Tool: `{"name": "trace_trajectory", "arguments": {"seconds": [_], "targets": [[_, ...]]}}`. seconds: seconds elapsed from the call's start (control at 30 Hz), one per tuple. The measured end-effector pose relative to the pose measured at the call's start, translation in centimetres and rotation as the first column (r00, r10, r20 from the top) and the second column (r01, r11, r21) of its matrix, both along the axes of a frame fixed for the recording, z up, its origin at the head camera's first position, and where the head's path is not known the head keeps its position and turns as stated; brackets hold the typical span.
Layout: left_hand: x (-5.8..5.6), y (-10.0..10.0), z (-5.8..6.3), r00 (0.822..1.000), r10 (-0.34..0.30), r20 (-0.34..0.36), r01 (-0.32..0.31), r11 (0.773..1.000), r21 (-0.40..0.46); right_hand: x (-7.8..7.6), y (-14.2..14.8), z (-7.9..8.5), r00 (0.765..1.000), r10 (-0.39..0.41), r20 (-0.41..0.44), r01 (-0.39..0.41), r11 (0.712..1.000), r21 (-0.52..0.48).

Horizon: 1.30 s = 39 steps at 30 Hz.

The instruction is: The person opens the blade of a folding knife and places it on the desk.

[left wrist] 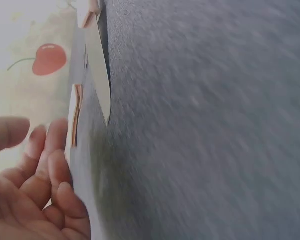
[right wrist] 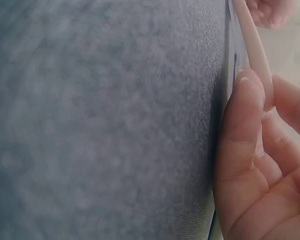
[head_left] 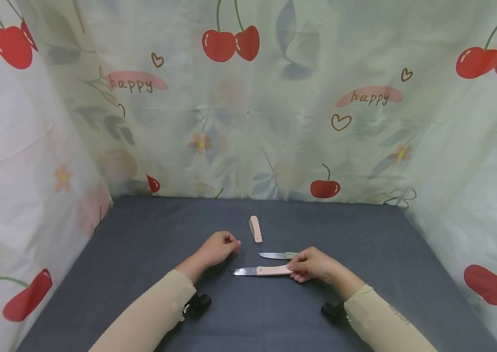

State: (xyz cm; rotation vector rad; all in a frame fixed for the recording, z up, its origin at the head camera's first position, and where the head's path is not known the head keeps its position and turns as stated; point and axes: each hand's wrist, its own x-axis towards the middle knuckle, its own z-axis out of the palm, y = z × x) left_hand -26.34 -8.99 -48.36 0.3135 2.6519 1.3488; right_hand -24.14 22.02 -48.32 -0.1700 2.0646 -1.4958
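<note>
In the head view my right hand [head_left: 312, 265] pinches the end of the pink handle of an unfolded folding knife [head_left: 273, 270]. Its blade points left, and in the left wrist view the blade [left wrist: 99, 70] hangs tip-down close over the cloth. The right wrist view has thumb and finger on either side of the handle [right wrist: 257, 50]. Just behind lies an unfolded knife with a pale green handle [head_left: 274, 255], partly covered by the right hand. My left hand [head_left: 218, 248] holds nothing, its fingers loosely bent, left of the blades. A folded pink knife [head_left: 255, 230] lies farther back.
A dark grey cloth [head_left: 151, 230] covers the table. White curtains [head_left: 248, 98] printed with cherries and the word happy hang at the back and both sides. A black wrist camera [head_left: 198, 303] sits under the left forearm, another [head_left: 332, 311] by the right.
</note>
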Motion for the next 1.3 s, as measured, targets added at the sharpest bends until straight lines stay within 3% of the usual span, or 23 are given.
{"name": "trace_trajectory", "arguments": {"seconds": [0.2, 0.4, 0.53, 0.77, 0.93, 1.1, 1.3], "targets": [[-1.0, 1.6, 0.5, 0.996, 0.072, -0.044, -0.073, 0.997, -0.016, 0.2, -0.3, -0.1, 1.0, -0.013, -0.028, 0.014, 0.999, 0.037], [-2.3, 3.7, 1.2, 0.988, 0.152, -0.023, -0.153, 0.986, -0.068, 0.5, -0.7, 0.1, 0.993, -0.035, -0.116, 0.05, 0.991, 0.127], [-3.3, 5.0, 1.3, 0.977, 0.215, -0.003, -0.214, 0.971, -0.111, 0.8, -1.0, 0.3, 0.979, -0.05, -0.196, 0.095, 0.97, 0.225], [-4.9, 6.7, 0.9, 0.968, 0.252, 0.018, -0.243, 0.949, -0.199, 1.2, -1.4, 0.5, 0.958, -0.066, -0.277, 0.164, 0.925, 0.344], [-5.1, 7.5, 0.6, 0.962, 0.275, -0.003, -0.263, 0.918, -0.296, 1.3, -1.7, 0.5, 0.955, -0.057, -0.292, 0.166, 0.916, 0.365], [-4.8, 8.1, 0.8, 0.944, 0.329, -0.004, -0.311, 0.889, -0.337, 1.4, -1.9, 0.8, 0.956, -0.063, -0.285, 0.168, 0.918, 0.36], [-5.3, 8.2, 1.2, 0.939, 0.34, 0.051, -0.298, 0.878, -0.374, 1.3, -1.9, 1.0, 0.958, -0.068, -0.278, 0.169, 0.919, 0.357]]}}
